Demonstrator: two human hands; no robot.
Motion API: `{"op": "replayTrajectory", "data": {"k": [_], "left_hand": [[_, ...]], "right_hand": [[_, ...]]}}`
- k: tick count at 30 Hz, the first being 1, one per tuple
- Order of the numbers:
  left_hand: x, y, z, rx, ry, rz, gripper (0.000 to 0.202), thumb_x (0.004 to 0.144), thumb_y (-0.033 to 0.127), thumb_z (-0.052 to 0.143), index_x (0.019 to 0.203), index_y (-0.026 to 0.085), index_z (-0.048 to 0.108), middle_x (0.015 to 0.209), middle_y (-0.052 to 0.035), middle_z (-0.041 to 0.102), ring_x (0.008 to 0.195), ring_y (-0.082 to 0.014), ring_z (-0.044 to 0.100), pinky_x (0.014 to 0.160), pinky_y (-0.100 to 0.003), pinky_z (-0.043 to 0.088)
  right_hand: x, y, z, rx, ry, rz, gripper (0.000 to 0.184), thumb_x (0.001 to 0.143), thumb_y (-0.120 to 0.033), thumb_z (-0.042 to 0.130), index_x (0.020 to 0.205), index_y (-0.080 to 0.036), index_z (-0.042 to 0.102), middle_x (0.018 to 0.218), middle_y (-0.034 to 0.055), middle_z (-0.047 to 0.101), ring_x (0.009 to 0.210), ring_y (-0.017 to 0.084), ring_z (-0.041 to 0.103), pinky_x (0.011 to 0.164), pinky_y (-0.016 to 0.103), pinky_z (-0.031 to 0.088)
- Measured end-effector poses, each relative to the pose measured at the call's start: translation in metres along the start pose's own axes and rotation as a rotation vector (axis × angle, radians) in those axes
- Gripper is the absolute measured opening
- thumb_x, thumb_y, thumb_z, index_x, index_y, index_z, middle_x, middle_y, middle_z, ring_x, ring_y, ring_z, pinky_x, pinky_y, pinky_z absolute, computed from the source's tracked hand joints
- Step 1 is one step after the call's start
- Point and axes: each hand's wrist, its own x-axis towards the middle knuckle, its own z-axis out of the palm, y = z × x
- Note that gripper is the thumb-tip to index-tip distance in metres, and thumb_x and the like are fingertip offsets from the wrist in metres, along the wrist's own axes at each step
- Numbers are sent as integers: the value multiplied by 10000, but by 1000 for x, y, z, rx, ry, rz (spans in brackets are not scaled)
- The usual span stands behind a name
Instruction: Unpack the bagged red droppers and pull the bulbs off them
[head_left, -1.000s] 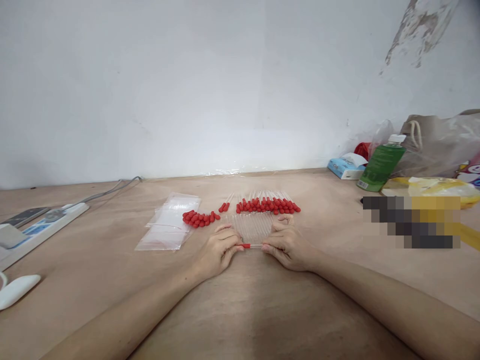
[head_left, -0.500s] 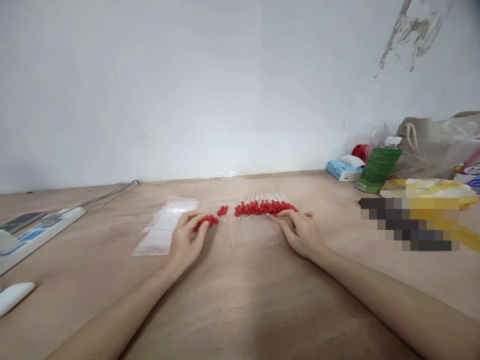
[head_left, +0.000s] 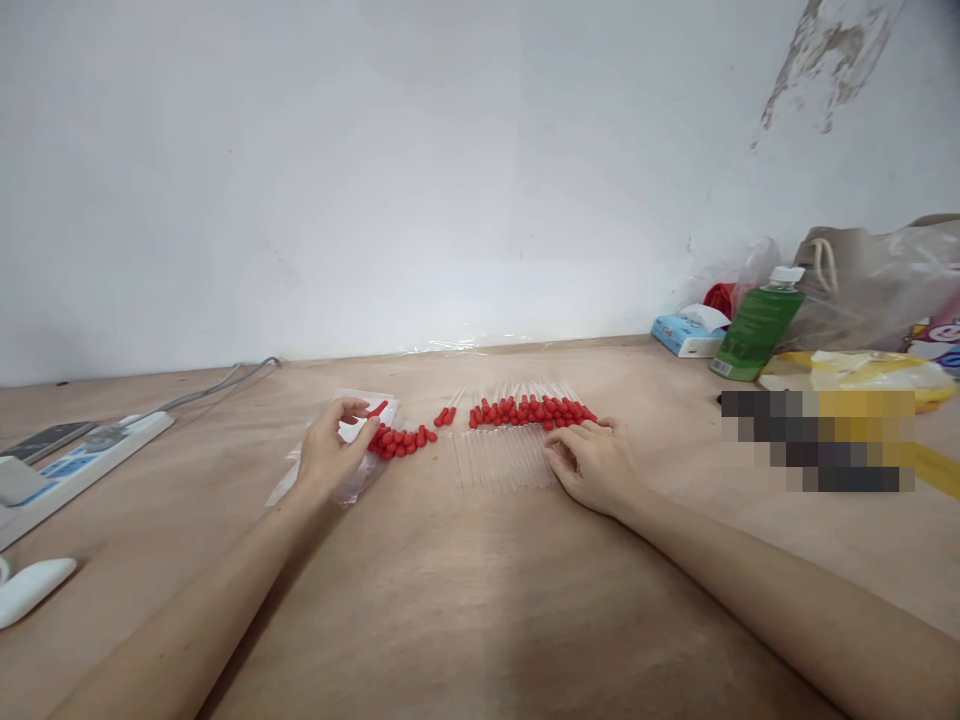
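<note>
My left hand (head_left: 334,445) pinches one red rubber cap (head_left: 377,408) above a pile of loose red caps (head_left: 401,438), over a stack of clear plastic bags (head_left: 341,440). My right hand (head_left: 592,458) rests on the right end of a row of clear glass tubes (head_left: 499,458) lying on the wooden table (head_left: 480,600); its fingers are curled on the tubes, and I cannot see whether they grip one. Behind the tubes lies a row of droppers with red caps (head_left: 529,410), and two more capped droppers (head_left: 448,414) lie to its left.
A white power strip (head_left: 82,455) with a grey cable and a phone lie at the left, a white object (head_left: 34,585) at the left edge. At the right back stand a green bottle (head_left: 754,328), a tissue box (head_left: 690,335), bags and yellow packaging (head_left: 862,375).
Both hands let go of the dropper held near me. My left hand went left to the loose caps and lifted one; my right hand went to the right end of the tubes.
</note>
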Motion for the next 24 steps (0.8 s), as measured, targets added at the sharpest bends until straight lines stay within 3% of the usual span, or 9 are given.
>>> {"op": "replayTrajectory", "data": {"k": [4,8,11,14,16,19,24], "left_hand": [[1,1,2,32,-50,63,202,732,382,531,824,211,587,874,-3,634,819,-176,559,557,-233,394],[4,10,6,89,-90,125,197,734,389,527,798,217,600,848,-4,656,824,-181,571,718,-287,405],[5,23,9,179,-133,187,208,751,407,512,790,224,603,857,-12,668,835,-197,576,853,-367,335],[6,35,11,308,-233,230,224,755,430,502,738,232,605,803,-8,673,829,-222,574,898,-446,252],[9,40,12,348,-297,225,257,732,473,515,712,234,607,765,-9,667,837,-240,570,886,-461,250],[17,45,12,320,-295,183,310,721,528,496,746,242,614,852,-14,663,892,-251,563,878,-451,276],[44,56,25,333,-394,40,254,723,450,493,771,241,628,974,-27,651,960,-258,553,918,-466,267]], "right_hand": [[0,-2,-3,30,-48,-41,217,808,-382,487,817,-210,619,760,13,641,787,168,536,882,378,212],[0,-2,-5,40,-82,-62,295,820,-453,460,860,-212,625,833,32,640,837,183,527,886,391,223],[1,-1,-4,40,-79,-69,309,836,-448,437,911,-210,620,854,38,640,850,182,525,888,392,230],[1,0,-4,45,-80,-75,310,839,-442,435,932,-208,616,859,39,642,849,182,528,888,391,236],[1,1,-4,50,-76,-79,308,840,-439,435,934,-208,616,858,40,645,846,182,531,887,392,239],[1,1,-3,64,-68,-75,305,842,-434,435,944,-207,611,855,40,650,846,185,531,892,394,237],[1,3,1,77,-74,-48,272,873,-362,395,964,-207,600,862,31,655,867,189,528,908,403,221]]}}
